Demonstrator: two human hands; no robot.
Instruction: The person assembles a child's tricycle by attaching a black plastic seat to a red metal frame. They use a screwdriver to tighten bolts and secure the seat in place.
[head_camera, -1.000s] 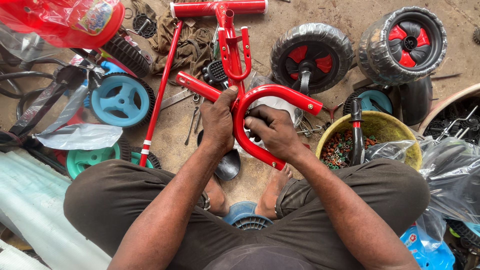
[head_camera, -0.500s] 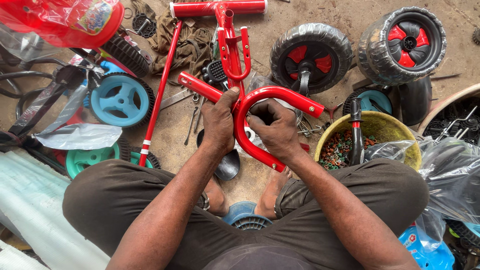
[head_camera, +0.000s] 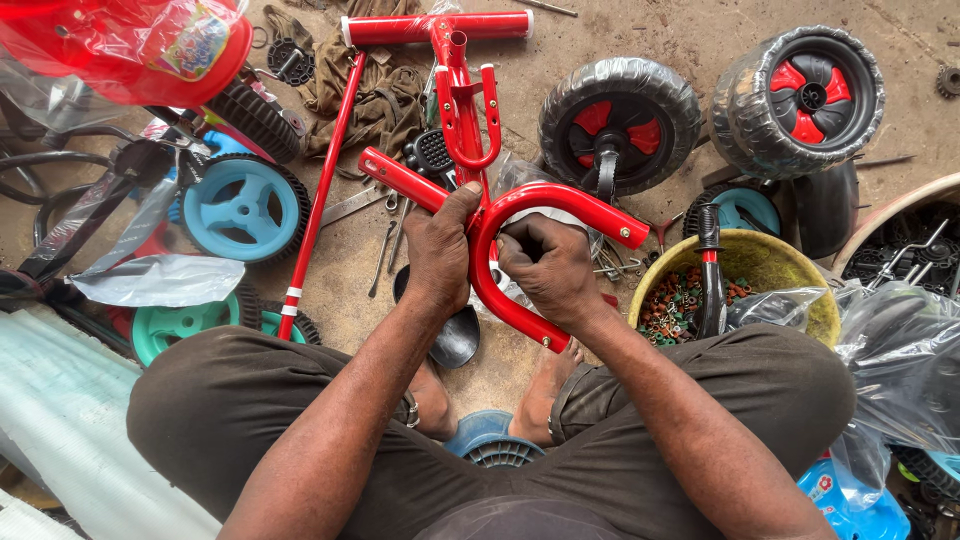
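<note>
Both hands clasp a red curved metal frame above the floor: left hand closed on its tube, right hand fisted inside the curve. Yellow bowl sits just right.

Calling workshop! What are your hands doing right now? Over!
Left hand grips the red curved frame at its bend. Right hand is fisted inside the curve. Yellow bowl of small parts beside the right knee.

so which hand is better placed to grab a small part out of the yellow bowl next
Probably the right hand: it is the one nearer the yellow bowl, while the left hand grips the red curved frame where it meets the straight tube.
</note>
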